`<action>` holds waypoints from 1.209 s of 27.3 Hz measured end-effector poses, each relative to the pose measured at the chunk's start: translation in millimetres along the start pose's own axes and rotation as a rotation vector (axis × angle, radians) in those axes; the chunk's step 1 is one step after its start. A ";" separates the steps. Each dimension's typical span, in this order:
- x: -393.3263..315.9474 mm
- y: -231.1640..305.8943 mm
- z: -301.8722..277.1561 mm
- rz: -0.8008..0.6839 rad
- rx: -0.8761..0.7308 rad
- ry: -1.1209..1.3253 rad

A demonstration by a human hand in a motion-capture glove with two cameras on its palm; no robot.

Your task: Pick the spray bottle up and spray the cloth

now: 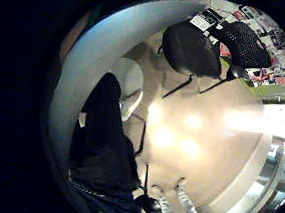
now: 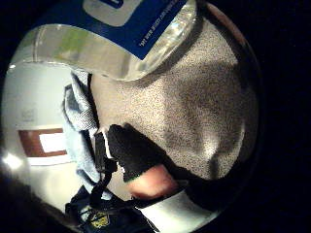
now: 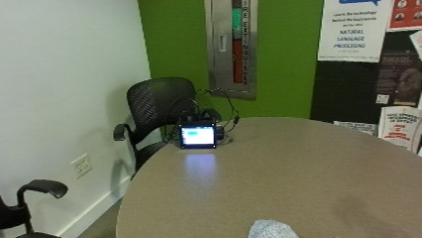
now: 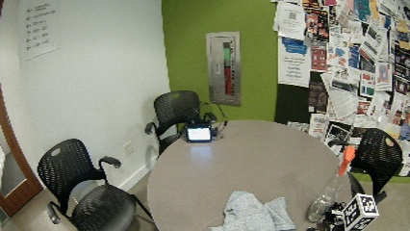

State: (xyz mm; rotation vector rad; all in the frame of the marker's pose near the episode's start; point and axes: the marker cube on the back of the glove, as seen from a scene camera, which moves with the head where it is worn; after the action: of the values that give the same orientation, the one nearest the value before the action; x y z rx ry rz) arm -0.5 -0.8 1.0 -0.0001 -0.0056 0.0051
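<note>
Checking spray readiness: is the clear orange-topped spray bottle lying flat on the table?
No, the clear spray bottle stands tilted beside the grey cloth on the round table.

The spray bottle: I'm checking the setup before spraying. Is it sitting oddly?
Yes. The clear spray bottle with an orange trigger leans instead of standing upright, near the table edge, beside the crumpled grey cloth. The thumb-side palm view shows it close to the palm.

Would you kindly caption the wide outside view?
Gloved right hand grips clear orange-topped spray bottle beside crumpled grey cloth.
</note>
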 end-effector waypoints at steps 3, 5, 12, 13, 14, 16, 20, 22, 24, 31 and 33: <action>1.2 -1.1 1.6 0.001 0.000 0.000; 2.1 -1.2 2.4 0.000 -0.001 0.001; -1.0 1.0 -2.8 0.000 0.002 -0.002; -1.3 0.4 -3.6 -0.002 0.004 -0.003; -1.6 -0.4 -4.4 -0.005 0.006 -0.004; -2.9 -1.8 -6.1 -0.009 0.009 -0.005; -5.9 -5.1 -6.6 -0.019 0.016 -0.005; -10.3 -5.1 -2.4 -0.025 0.012 -0.008; -18.1 -5.3 5.8 -0.037 0.005 -0.017; -52.0 -16.6 16.7 -0.128 -0.035 -0.009; -56.8 -17.1 15.7 -0.142 -0.047 0.000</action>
State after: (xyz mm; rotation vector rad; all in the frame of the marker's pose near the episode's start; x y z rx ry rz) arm -57.3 -18.2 16.4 -0.0463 -0.0059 -0.1371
